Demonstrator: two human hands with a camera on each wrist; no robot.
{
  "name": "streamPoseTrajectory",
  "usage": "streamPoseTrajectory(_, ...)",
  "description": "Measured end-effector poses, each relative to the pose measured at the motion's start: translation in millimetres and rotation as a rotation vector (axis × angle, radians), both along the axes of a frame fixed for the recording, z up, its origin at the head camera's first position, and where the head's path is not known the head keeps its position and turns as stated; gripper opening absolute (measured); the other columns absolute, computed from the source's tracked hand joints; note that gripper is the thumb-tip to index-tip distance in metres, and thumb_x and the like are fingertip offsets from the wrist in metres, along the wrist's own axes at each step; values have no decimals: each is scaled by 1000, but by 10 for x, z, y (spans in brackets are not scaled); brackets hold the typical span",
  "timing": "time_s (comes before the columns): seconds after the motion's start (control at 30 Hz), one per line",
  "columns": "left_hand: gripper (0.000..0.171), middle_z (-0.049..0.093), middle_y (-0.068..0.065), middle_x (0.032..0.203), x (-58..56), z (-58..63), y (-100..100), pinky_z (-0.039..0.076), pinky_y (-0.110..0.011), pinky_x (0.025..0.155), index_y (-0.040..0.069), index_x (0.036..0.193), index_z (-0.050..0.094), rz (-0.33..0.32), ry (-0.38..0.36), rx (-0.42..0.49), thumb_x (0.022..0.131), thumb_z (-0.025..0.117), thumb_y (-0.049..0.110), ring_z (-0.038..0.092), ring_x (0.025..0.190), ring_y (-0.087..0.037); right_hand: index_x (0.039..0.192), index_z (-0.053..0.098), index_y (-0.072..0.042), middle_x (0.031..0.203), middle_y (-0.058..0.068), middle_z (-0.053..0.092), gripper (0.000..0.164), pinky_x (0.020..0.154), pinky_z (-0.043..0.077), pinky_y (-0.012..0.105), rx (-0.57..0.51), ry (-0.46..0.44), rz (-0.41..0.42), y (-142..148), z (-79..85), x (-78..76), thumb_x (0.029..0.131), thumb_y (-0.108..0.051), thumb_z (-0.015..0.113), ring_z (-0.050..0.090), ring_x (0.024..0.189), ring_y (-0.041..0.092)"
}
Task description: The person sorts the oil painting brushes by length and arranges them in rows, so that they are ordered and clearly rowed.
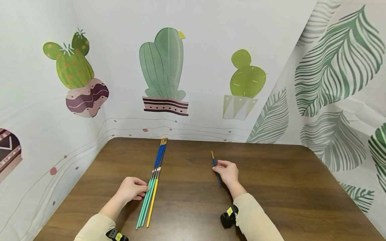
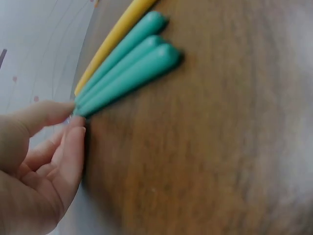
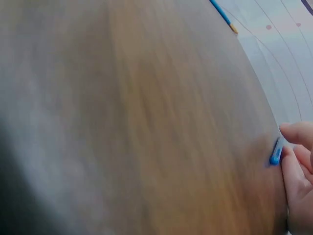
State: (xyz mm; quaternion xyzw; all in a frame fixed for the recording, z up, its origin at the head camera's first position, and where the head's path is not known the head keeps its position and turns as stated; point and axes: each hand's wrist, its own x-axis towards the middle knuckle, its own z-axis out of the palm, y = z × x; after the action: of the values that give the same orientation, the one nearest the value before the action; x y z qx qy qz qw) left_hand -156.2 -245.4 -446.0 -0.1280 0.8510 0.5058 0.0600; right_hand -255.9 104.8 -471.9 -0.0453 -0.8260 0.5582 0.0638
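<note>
On the left side of the table, three green-handled paintbrushes lie side by side with a yellow-handled paintbrush on their right. My left hand pinches a green handle from the left side, between thumb and fingers. In the left wrist view, the rounded green handle ends fan out past the fingertips. My right hand pinches a blue paintbrush by the middle of its handle, its tan bristles pointing to the far edge. The right wrist view shows only the blue handle's end beside the fingers.
Several blue paintbrushes lie beyond the green and yellow ones, bristles at the table's far edge. The brown wooden table meets a wall covering printed with cacti and leaves.
</note>
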Motion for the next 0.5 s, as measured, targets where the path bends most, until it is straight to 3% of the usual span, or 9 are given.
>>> streamPoseTrajectory(0.2, 33, 69, -4, 75, -35, -82, -110, 57, -31, 58, -7, 101, 66, 4, -46, 82, 78, 75, 15, 65, 64, -14, 106, 69, 3, 96, 18, 72, 36, 77, 57, 37, 116, 18, -12, -56, 42, 22, 72, -6, 78, 70, 89, 28)
streamPoseTrajectory(0.5, 34, 69, -3, 74, -67, -144, -139, 57, -28, 59, -6, 99, 66, 13, -61, 112, 76, 78, 17, 65, 63, -12, 103, 70, 3, 94, 17, 72, 30, 80, 56, 39, 169, 40, -38, -42, 45, -20, 74, -2, 74, 70, 89, 28)
